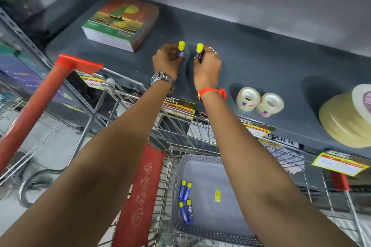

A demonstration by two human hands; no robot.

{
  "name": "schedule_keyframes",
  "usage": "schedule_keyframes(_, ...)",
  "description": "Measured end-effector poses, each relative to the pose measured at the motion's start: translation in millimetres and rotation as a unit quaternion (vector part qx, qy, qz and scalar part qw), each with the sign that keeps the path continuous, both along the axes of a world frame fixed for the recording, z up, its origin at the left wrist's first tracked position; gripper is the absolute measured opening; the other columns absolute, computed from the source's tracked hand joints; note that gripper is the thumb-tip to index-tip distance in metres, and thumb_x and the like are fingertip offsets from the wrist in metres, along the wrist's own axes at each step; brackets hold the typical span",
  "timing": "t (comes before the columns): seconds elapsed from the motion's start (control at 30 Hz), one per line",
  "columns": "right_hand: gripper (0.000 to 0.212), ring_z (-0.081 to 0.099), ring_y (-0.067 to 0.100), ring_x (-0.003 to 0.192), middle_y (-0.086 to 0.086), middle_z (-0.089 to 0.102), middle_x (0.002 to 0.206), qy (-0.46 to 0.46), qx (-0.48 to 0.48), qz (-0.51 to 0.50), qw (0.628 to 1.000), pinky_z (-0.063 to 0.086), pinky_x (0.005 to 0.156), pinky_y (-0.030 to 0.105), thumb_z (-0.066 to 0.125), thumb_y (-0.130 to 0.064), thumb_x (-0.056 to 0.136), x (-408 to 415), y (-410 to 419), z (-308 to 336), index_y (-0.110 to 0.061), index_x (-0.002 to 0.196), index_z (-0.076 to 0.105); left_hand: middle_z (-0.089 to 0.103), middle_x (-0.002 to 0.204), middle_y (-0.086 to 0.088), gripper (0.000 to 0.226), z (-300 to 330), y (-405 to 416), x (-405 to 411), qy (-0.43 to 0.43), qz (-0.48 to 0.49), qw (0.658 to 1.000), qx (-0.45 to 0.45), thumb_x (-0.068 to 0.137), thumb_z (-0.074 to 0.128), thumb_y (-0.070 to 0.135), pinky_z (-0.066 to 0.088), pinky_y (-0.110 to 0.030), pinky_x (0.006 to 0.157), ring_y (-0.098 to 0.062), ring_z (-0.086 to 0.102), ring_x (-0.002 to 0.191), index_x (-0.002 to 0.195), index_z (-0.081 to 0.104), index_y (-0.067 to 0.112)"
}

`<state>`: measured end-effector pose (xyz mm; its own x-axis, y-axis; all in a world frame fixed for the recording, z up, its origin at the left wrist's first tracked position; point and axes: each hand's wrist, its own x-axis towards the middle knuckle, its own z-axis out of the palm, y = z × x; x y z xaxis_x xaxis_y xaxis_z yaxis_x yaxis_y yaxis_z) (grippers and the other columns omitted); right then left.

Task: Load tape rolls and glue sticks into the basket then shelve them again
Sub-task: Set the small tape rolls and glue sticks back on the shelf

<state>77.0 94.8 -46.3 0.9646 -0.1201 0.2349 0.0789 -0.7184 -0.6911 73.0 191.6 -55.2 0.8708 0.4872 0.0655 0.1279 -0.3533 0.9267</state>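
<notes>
On the grey shelf (261, 50), upright and side by side: one glue stick (181, 48) in the closed grip of the left hand (167, 59), another glue stick (199, 50) in the right hand (207, 66). Long axes vertical, yellow caps up. Below, four more lying flat in the basket (200, 161); probably next, closer to the left arm.

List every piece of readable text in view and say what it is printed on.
"SUPER MARKET": shelf-edge price tag.
"open a": dark strip under the shelf edge, partly cut off.
"NO": red cart seat flap, twice, beside round icons.
Too blurred to read: notebook stack cover, glue stick labels, small tape rolls, yellow basket sticker.
</notes>
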Motion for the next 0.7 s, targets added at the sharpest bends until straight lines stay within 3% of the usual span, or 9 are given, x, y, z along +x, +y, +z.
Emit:
schedule_keyframes(0.13,0.025,0.056,0.033,0.108,0.017,0.063,0.114,0.007,0.011,0.001,1.0,0.042,0.085,0.033,0.052,-0.007,0.09,-0.8,0.2,-1.6,-0.004,0.114,0.058,0.07,0.1,-0.02,0.042,0.6,0.9,0.9,0.008,-0.012,0.999,-0.042,0.066,0.076,-0.006,0.055,-0.041,0.085,-0.025,0.068,0.087,0.106,0.063,-0.003)
schedule_keyframes(0.23,0.052,0.05,0.031,0.12,0.018,0.054,0.129,0.029,0.048,0.004,0.998,0.035,0.095,0.029,0.064,-0.009,0.084,-5.5,-2.9,1.4,-0.005,0.132,0.044,0.066,0.108,-0.012,0.064,3.5,0.3,-4.1,0.022,-0.022,0.998,-0.047,0.066,0.077,-0.004,0.049,-0.037,0.094,-0.016,0.06,0.094,0.125,0.051,0.001)
schedule_keyframes(0.33,0.071,0.048,0.028,0.123,0.017,0.047,0.135,-0.035,0.12,-0.013,0.992,0.03,0.097,0.021,0.07,-0.003,0.076,-32.9,-11.6,6.6,-0.005,0.138,0.036,0.054,0.129,-0.014,0.085,3.0,-0.3,-13.1,-0.031,-0.014,0.993,-0.117,0.063,0.075,-0.011,0.045,-0.04,0.101,-0.019,0.053,0.114,0.138,0.036,0.005)
schedule_keyframes(0.43,0.06,0.052,0.023,0.117,0.014,0.052,0.127,-0.134,0.219,-0.026,0.966,0.047,0.098,0.033,0.064,0.006,0.073,-84.7,-25.6,-8.0,-0.003,0.129,0.047,0.051,0.134,-0.013,0.069,-6.4,-11.4,-46.0,-0.134,0.023,0.989,-0.063,0.068,0.064,-0.006,0.042,-0.041,0.104,-0.023,0.049,0.124,0.133,0.041,0.0)
schedule_keyframes(0.5,0.044,0.057,0.019,0.107,0.009,0.054,0.115,-0.166,0.261,-0.029,0.951,0.055,0.088,0.039,0.059,0.008,0.077,-125.7,-35.0,-32.4,-0.004,0.12,0.054,0.054,0.126,-0.008,0.051,-15.0,-28.6,-84.7,-0.204,0.029,0.979,-0.008,0.075,0.056,-0.007,0.042,-0.04,0.104,-0.021,0.051,0.12,0.125,0.048,-0.003)
schedule_keyframes(0.57,0.032,0.06,0.022,0.099,0.009,0.056,0.109,-0.155,0.254,-0.024,0.954,0.056,0.082,0.043,0.056,0.004,0.082,-166.2,-46.5,-69.3,-0.008,0.112,0.058,0.055,0.117,-0.006,0.039,-37.3,-45.2,-126.5,-0.236,-0.016,0.97,0.052,0.08,0.051,-0.011,0.048,-0.033,0.093,-0.02,0.056,0.108,0.118,0.053,-0.004)
schedule_keyframes(0.63,0.025,0.06,0.025,0.096,0.015,0.06,0.106,-0.078,0.205,-0.007,0.976,0.055,0.081,0.044,0.056,0.004,0.084,-199.4,-62.1,-120.0,-0.007,0.106,0.061,0.059,0.107,-0.01,0.036,-79.7,-55.7,-163.8,-0.169,-0.092,0.976,0.099,0.08,0.049,-0.007,0.05,-0.028,0.072,-0.023,0.059,0.09,0.114,0.056,0.001)
schedule_keyframes(0.7,0.022,0.06,0.031,0.097,0.019,0.061,0.107,0.056,0.124,0.006,0.991,0.053,0.083,0.047,0.057,0.002,0.084,-224.0,-80.7,-172.7,-0.004,0.105,0.062,0.061,0.102,-0.016,0.033,-131.3,-64.0,-192.7,-0.034,-0.136,0.983,0.12,0.081,0.045,0.007,0.048,-0.032,0.069,-0.029,0.059,0.086,0.111,0.058,0.009)
